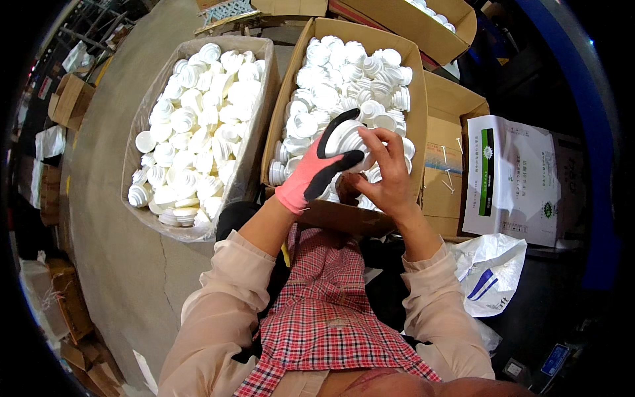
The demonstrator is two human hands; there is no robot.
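My left hand (305,175), in a pink and black glove, grips a white ridged plastic cap (344,137) between its thumb and fingers. My bare right hand (390,175) has its fingers curled in at the right side of this cap; their tips seem to press on its edge, and part of the contact is hidden. Both hands are above the near part of a cardboard box (337,218) heaped with similar white caps (344,76). Left of it stands a plastic-lined box (246,182) full of white and cream caps (198,126).
At the right, a flat cardboard piece (440,205) bears several small nail-like pieces (448,178). Beside it is a white printed carton (516,178), with a crumpled white bag (493,268) nearer me. Another cardboard box (410,26) with white pieces sits at the back.
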